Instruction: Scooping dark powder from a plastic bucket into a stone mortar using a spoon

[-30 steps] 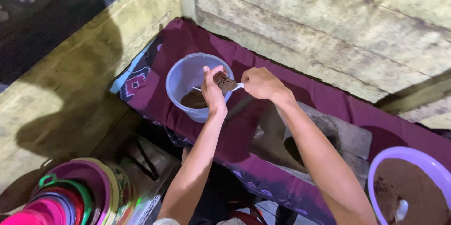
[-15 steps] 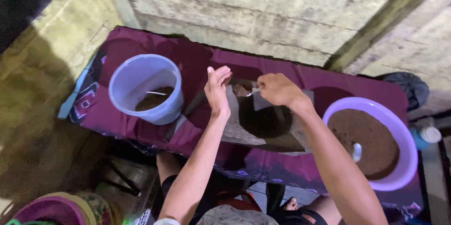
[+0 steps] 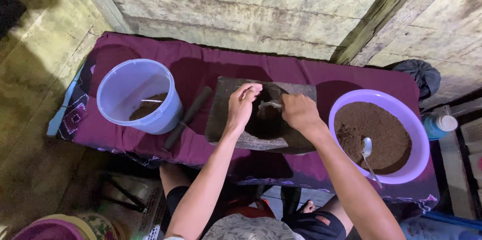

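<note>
The right hand (image 3: 299,111) covers part of the small pale bag (image 3: 269,105), whose contents are too small to tell. The colourful stack (image 3: 70,225) is cut off by the bottom edge.

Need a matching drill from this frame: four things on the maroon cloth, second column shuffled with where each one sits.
Things:
1. pale blue plastic bucket
2. purple plastic basin of brown powder
3. dark short rod
4. grey stone block with a hollow

Places:
A. middle of the cloth, under both hands
B. far left of the cloth
C. lying between bucket and block
D. right end, a metal spoon in it

Pairs: 1-B, 2-D, 3-C, 4-A
</note>
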